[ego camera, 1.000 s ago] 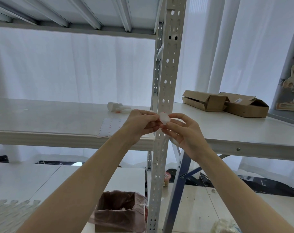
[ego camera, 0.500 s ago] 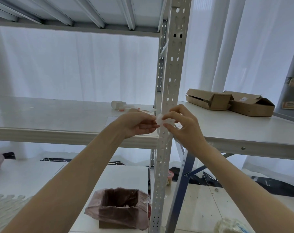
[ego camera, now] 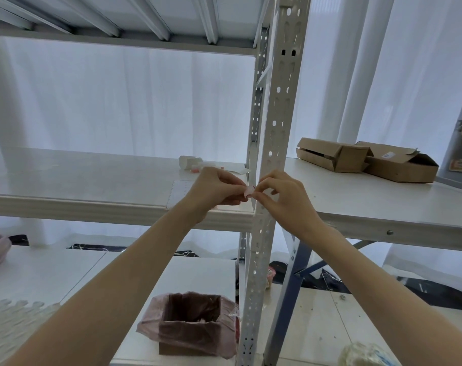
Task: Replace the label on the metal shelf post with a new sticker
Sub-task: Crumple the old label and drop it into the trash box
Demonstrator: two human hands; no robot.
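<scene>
A white perforated metal shelf post runs upright through the middle of the view. Just in front of it, at shelf height, both hands pinch a small pale sticker with a pinkish edge. My left hand holds it from the left and my right hand grips its right end with thumb and forefinger, right against the post. Most of the sticker is hidden by the fingers. A white sheet of stickers lies flat on the shelf behind my left hand.
A small white roll and scraps lie at the back of the shelf. Two open cardboard boxes rest on the table to the right. Below stands a cardboard box lined with a pink bag.
The camera has tilted up a little. Both hands stay by the post; the sticker has gone from a crumpled white lump to a small piece pinched tightly between the fingertips.
</scene>
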